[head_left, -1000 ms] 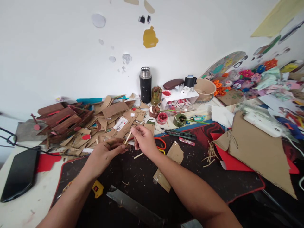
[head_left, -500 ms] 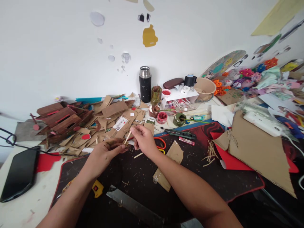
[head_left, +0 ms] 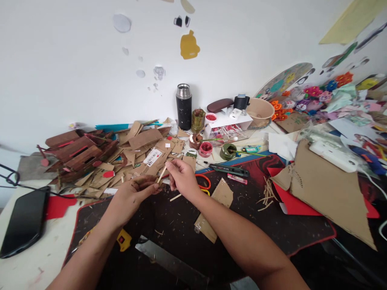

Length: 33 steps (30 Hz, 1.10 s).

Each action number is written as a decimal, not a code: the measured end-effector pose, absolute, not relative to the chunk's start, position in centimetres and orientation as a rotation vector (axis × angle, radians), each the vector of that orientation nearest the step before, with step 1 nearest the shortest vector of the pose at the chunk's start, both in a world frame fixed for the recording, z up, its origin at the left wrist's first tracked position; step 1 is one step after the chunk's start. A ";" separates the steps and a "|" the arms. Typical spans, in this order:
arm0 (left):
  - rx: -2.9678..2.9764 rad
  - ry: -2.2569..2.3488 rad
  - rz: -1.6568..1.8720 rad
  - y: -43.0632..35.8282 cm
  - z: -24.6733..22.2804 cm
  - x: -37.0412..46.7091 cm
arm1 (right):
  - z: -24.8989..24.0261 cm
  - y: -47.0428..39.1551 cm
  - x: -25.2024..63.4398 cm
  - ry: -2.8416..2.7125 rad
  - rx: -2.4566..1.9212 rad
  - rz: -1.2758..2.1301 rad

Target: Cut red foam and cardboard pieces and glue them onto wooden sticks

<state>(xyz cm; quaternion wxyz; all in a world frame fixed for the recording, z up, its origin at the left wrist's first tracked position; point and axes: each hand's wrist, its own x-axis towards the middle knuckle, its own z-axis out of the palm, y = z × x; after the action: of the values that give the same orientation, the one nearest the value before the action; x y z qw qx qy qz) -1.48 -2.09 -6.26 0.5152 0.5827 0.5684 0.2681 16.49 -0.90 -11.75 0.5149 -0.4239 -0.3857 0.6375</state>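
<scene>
A thin pale wooden stick [head_left: 162, 174] is held tilted above the dark mat [head_left: 256, 225]. My left hand [head_left: 137, 191] pinches its lower end between thumb and fingers. The upper end sits between the thumb and fingertips of my right hand [head_left: 181, 175]. Another pale stick [head_left: 175, 197] lies on the mat just below my right hand. Scissors with red and yellow handles [head_left: 204, 182] are partly hidden behind my right wrist. A strip of cardboard [head_left: 223, 193] with clear tape lies partly under my right forearm.
Cardboard scraps [head_left: 142, 161] and a brown cardboard model [head_left: 80, 153] fill the back left. Paint jars [head_left: 205, 149], a black flask [head_left: 184, 108] and a utility knife [head_left: 229, 170] stand or lie behind. A metal ruler [head_left: 169, 257] lies in front; a cardboard sheet [head_left: 326, 193] is at right.
The camera view has shifted very slightly. Both hands and the stick between them keep nearly the same pose.
</scene>
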 end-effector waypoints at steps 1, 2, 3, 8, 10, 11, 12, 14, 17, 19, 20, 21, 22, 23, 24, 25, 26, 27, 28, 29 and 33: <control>1.399 1.372 0.640 -2.1 -6.2 -1.5 | -11.7 -0.9 16.5 -0.929 -1.022 1.534; 1.398 1.377 0.635 -2.1 -6.1 -1.4 | -11.7 -0.9 16.5 -0.932 -1.025 1.535; 1.396 1.380 0.633 -2.1 -6.1 -1.4 | -11.7 -0.9 16.5 -0.935 -1.026 1.535; 1.389 1.382 0.633 -2.0 -6.3 -1.6 | -11.6 -0.9 16.6 -0.942 -1.028 1.532; 1.393 1.380 0.626 -2.1 -6.4 -1.6 | -11.7 -0.9 16.6 -0.944 -1.037 1.534; 1.395 1.381 0.625 -2.1 -6.4 -1.7 | -11.7 -0.9 16.6 -0.947 -1.043 1.535; 1.393 1.384 0.627 -2.1 -6.5 -1.7 | -11.7 -0.9 16.6 -0.951 -1.048 1.534; 1.381 1.389 0.631 -2.1 -6.6 -1.7 | -11.7 -0.9 16.6 -0.956 -1.055 1.530; 1.369 1.392 0.634 -2.2 -6.6 -1.7 | -11.7 -0.9 16.5 -0.958 -1.055 1.523; 1.368 1.391 0.631 -2.2 -6.7 -1.7 | -11.6 -1.0 16.6 -0.951 -1.046 1.523; 1.366 1.392 0.627 -2.2 -6.7 -1.7 | -11.6 -1.0 16.6 -0.948 -1.041 1.524; 1.361 1.395 0.626 -2.1 -6.7 -1.7 | -11.6 -1.0 16.6 -0.947 -1.038 1.525; 1.356 1.399 0.625 -2.1 -6.7 -1.7 | -11.6 -1.0 16.6 -0.946 -1.037 1.527; 1.355 1.402 0.623 -2.1 -6.7 -1.7 | -11.6 -1.0 16.6 -0.947 -1.040 1.529; 1.358 1.406 0.624 -2.1 -6.7 -1.7 | -11.6 -1.0 16.6 -0.950 -1.044 1.531; 1.365 1.408 0.625 -2.1 -6.7 -1.7 | -11.6 -1.0 16.6 -0.951 -1.048 1.532; 1.375 1.408 0.626 -2.0 -6.6 -1.7 | -11.6 -1.0 16.6 -0.951 -1.051 1.533; 1.383 1.407 0.624 -2.0 -6.6 -1.6 | -11.6 -1.0 16.5 -0.950 -1.051 1.533; 1.387 1.406 0.619 -2.0 -6.6 -1.6 | -11.6 -1.0 16.5 -0.948 -1.049 1.534; 1.388 1.406 0.614 -2.0 -6.5 -1.6 | -11.6 -1.0 16.5 -0.946 -1.046 1.535; 1.393 1.392 0.607 -2.0 -6.5 -1.6 | -11.6 -1.0 16.5 -0.938 -1.035 1.541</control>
<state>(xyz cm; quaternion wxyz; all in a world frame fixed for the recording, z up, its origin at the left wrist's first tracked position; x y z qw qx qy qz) -1.62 -2.03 -6.54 0.5145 0.5797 0.5792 0.2526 16.54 -0.97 -11.65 0.5063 -0.4291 -0.3890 0.6389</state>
